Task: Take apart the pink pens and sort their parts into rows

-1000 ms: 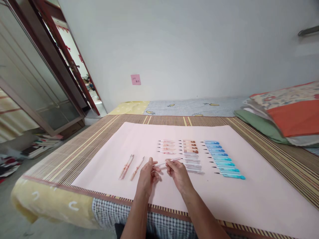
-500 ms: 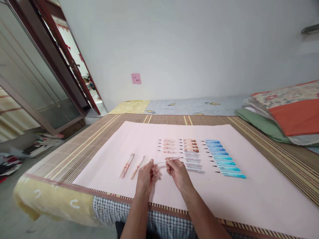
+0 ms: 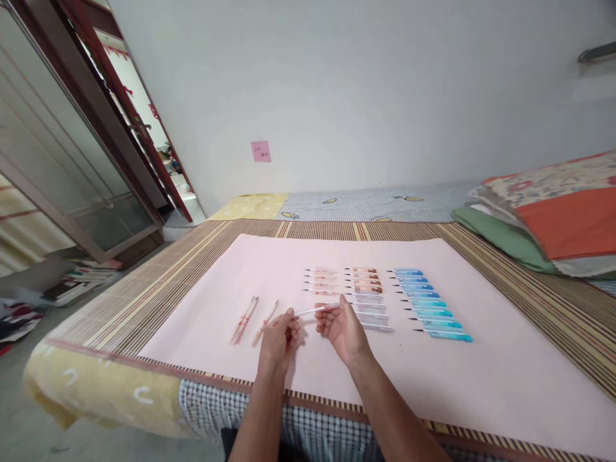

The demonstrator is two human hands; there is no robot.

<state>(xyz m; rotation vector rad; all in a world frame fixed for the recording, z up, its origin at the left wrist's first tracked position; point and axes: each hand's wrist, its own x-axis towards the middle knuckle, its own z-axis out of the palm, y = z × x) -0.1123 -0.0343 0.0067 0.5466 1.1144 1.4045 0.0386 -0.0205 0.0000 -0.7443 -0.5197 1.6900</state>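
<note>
A slim white pen (image 3: 308,312) with a pale pinkish barrel lies across both hands, above the pink sheet (image 3: 202,308). My left hand (image 3: 279,335) pinches its left end between thumb and fingers. Around the barrel end, my right hand (image 3: 345,330) has its thumb on top and its fingers curled beneath. To the left, two pinkish pens (image 3: 244,321) lie together, with a single peach-toned pen (image 3: 265,324) beside my left hand. Behind my right hand, several grey-clear pens (image 3: 370,310) lie in a column, partly hidden by it.
Blue and turquoise pens (image 3: 430,305) form a column on the right. Farther back lie brown-ended pens (image 3: 366,279) and pink-patterned pens (image 3: 321,281). A striped mat (image 3: 158,289) surrounds the sheet, and folded bedding (image 3: 563,205) is piled at the right against the wall.
My right hand's grip has shifted: the thumb now rests farther right along the barrel and the fingers have opened out beneath it. My left hand keeps its pinch.
</note>
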